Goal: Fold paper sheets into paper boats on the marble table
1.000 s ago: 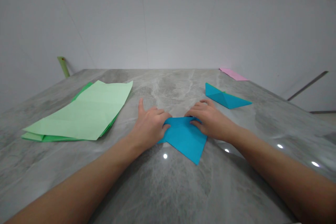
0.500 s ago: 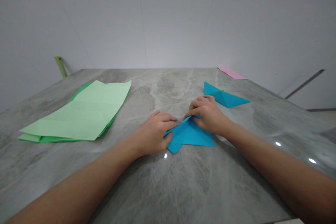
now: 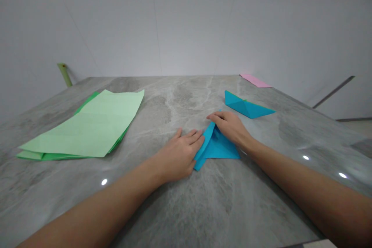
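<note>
A blue folded paper (image 3: 219, 148) lies on the grey marble table (image 3: 186, 201) between my hands. My left hand (image 3: 181, 155) lies flat on the table with its fingers stretched out, the fingertips against the paper's raised left fold. My right hand (image 3: 231, 128) rests on the paper's far side. Its fingers are closed on the top corner of the flap, which stands slightly up along the left edge. Part of the paper is hidden under my right hand.
A stack of light and darker green sheets (image 3: 87, 124) lies at the left. A second blue folded piece (image 3: 247, 107) sits beyond my right hand. A pink sheet (image 3: 255, 81) lies at the far right corner. White walls close the back.
The blue paper's lower point has been folded up and over to the right. My left hand has flattened out beside the fold, and my right hand has followed the flap's corner.
</note>
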Demonstrator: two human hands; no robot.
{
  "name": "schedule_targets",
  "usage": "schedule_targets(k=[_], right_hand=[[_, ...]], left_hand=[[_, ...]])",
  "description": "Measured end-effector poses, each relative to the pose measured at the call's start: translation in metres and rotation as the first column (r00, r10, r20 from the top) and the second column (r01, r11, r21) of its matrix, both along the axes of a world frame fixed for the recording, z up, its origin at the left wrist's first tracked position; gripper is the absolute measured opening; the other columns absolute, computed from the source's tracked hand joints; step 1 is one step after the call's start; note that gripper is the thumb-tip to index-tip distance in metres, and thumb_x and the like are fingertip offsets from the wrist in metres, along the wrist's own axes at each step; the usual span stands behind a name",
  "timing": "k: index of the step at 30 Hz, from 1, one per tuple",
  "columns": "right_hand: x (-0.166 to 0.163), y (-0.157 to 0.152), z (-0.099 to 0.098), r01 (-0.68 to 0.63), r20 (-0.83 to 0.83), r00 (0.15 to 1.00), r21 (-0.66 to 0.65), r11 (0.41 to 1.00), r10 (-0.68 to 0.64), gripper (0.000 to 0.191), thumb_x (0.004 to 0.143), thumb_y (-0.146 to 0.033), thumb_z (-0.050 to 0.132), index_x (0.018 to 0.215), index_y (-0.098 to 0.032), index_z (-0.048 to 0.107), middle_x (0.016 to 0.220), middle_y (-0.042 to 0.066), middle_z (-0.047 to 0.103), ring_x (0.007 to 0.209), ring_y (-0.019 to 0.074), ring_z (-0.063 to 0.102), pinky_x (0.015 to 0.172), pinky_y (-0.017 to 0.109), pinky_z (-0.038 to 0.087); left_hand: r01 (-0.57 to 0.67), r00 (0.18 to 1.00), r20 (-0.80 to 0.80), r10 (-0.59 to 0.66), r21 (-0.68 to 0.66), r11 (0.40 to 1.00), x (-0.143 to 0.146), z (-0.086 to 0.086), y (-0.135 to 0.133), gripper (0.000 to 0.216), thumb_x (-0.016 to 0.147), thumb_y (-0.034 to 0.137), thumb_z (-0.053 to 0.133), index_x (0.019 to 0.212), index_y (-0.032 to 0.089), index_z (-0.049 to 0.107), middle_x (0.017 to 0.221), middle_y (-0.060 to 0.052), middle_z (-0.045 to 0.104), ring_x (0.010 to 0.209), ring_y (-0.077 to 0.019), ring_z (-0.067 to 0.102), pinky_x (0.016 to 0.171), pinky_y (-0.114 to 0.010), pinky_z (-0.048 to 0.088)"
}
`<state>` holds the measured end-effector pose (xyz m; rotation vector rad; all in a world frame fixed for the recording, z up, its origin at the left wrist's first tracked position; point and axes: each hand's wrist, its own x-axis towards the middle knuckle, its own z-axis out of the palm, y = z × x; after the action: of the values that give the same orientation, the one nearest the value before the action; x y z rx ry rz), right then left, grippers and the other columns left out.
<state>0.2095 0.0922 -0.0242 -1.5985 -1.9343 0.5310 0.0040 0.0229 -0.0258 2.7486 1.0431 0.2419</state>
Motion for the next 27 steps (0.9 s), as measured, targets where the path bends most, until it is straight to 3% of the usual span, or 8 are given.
schedule_targets(k=[4,8,15,17,19,21,23,27], right_hand=[[-0.001,0.002,-0.001,0.013,0.041,0.999,0.017,1.000,-0.014,0.022,0.078,-0.030,0.059,0.083,-0.016,0.075,0.073,0.006,0.069,0.068,0.0205,0.059,0.064,0.030,0.040],[-0.001,0.003,-0.003,-0.086,-0.178,0.981,-0.028,0.996,0.080,0.022,0.072,-0.029,0.063,0.086,-0.017,0.074,0.067,0.000,0.065,0.061,0.0155,0.054,0.060,0.028,0.040],[-0.006,0.000,-0.007,-0.262,-0.516,0.840,-0.113,0.959,0.169,0.031,0.066,-0.031,0.073,0.093,-0.016,0.069,0.069,-0.002,0.064,0.063,0.0129,0.055,0.059,0.025,0.043],[-0.007,-0.002,-0.005,-0.292,-0.607,0.781,-0.144,0.946,0.148,0.035,0.064,-0.029,0.075,0.096,-0.017,0.066,0.073,-0.002,0.065,0.064,0.0130,0.058,0.061,0.026,0.045],[-0.008,-0.004,-0.003,-0.307,-0.685,0.719,-0.164,0.938,0.116,0.040,0.063,-0.029,0.078,0.098,-0.018,0.062,0.073,-0.002,0.066,0.061,0.0127,0.059,0.059,0.026,0.046],[-0.010,-0.008,0.000,-0.323,-0.740,0.663,-0.146,0.935,0.114,0.045,0.063,-0.030,0.080,0.101,-0.020,0.059,0.070,-0.004,0.064,0.056,0.0123,0.058,0.054,0.025,0.045],[-0.013,-0.013,0.001,-0.357,-0.768,0.621,-0.099,0.929,0.157,0.049,0.064,-0.032,0.081,0.106,-0.023,0.056,0.068,-0.006,0.063,0.054,0.0123,0.058,0.052,0.025,0.045],[-0.020,-0.024,0.001,-0.402,-0.680,0.677,-0.018,0.915,0.284,0.054,0.071,-0.033,0.078,0.118,-0.025,0.053,0.074,-0.004,0.065,0.065,0.0160,0.063,0.059,0.028,0.048]], left_hand=[[0.015,0.999,0.030,-0.014,-0.013,1.000,0.000,0.003,-0.004,0.058,0.088,0.018,0.049,0.144,0.007,0.040,0.152,-0.020,0.038,0.142,-0.0358,0.033,0.111,-0.068,0.024],[0.044,0.984,0.176,-0.030,-0.073,0.996,-0.007,0.009,-0.005,0.065,0.095,0.051,0.046,0.146,0.012,0.040,0.152,-0.018,0.038,0.144,-0.0344,0.029,0.113,-0.067,0.019],[0.192,0.953,0.260,-0.157,-0.118,0.974,-0.010,0.010,-0.003,0.054,0.095,0.050,0.051,0.138,0.018,0.052,0.152,-0.013,0.040,0.145,-0.0326,0.028,0.115,-0.066,0.011],[0.089,0.917,0.396,-0.037,-0.114,0.989,-0.006,0.004,-0.001,0.048,0.094,0.042,0.054,0.135,0.017,0.055,0.147,-0.014,0.048,0.141,-0.0304,0.036,0.117,-0.060,0.019],[-0.091,0.768,0.604,0.212,-0.225,0.970,-0.001,-0.001,0.004,0.050,0.091,0.036,0.059,0.136,0.015,0.053,0.144,-0.015,0.051,0.135,-0.0292,0.045,0.115,-0.052,0.031],[-0.164,0.503,0.693,0.517,-0.511,0.844,0.003,-0.004,0.009,0.060,0.087,0.034,0.066,0.140,0.014,0.048,0.145,-0.018,0.050,0.130,-0.0300,0.051,0.110,-0.047,0.040],[-0.016,0.291,0.628,0.722,-0.751,0.660,0.005,-0.004,0.013,0.064,0.084,0.033,0.070,0.139,0.011,0.047,0.140,-0.021,0.053,0.124,-0.0313,0.057,0.106,-0.046,0.045],[0.370,0.253,0.580,0.775,-0.798,0.476,0.006,-0.002,0.014,0.040,0.085,0.029,0.070,0.117,0.005,0.063,0.117,-0.021,0.069,0.106,-0.0300,0.068,0.099,-0.045,0.049]])
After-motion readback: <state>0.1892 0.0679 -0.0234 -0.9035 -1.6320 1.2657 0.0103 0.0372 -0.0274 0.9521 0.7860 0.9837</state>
